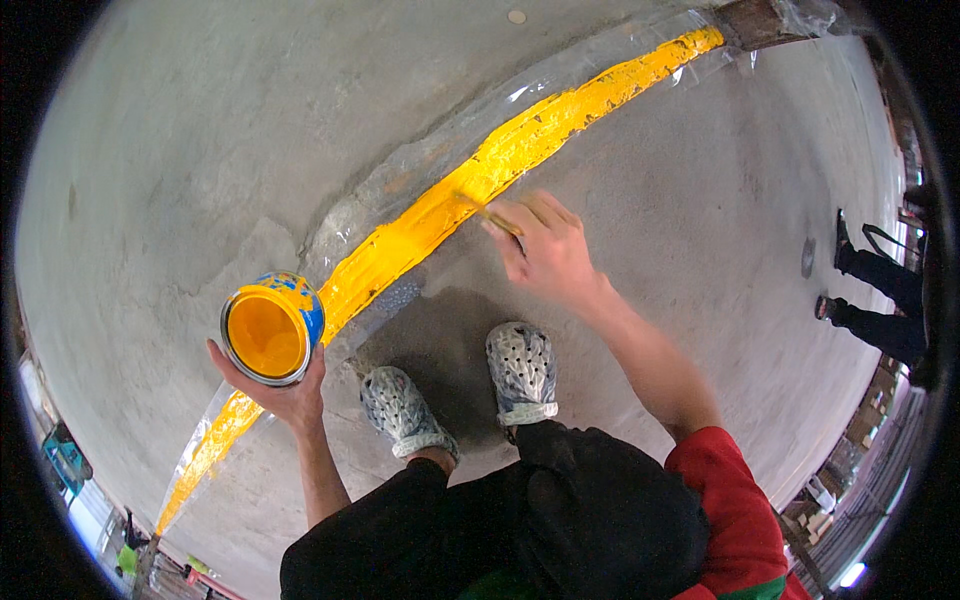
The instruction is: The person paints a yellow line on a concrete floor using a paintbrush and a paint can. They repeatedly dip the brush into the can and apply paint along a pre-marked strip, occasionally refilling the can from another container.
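Observation:
My left hand (283, 392) cradles a round paint can (271, 328) from below; the can is blue outside and full of yellow paint. My right hand (545, 250) grips a small paintbrush (487, 212) whose bristles touch a wet yellow stripe (440, 215). The stripe runs diagonally across the grey concrete floor (200, 150) from lower left to upper right. Clear tape (420, 160) borders the stripe along its far side. I am crouched, with my two perforated grey clogs (520, 370) just below the stripe.
Another person's dark-trousered legs and shoes (870, 290) stand at the right edge. A dark post base (755, 22) sits at the stripe's far end. Stacked items and a railing show at the lower right rim.

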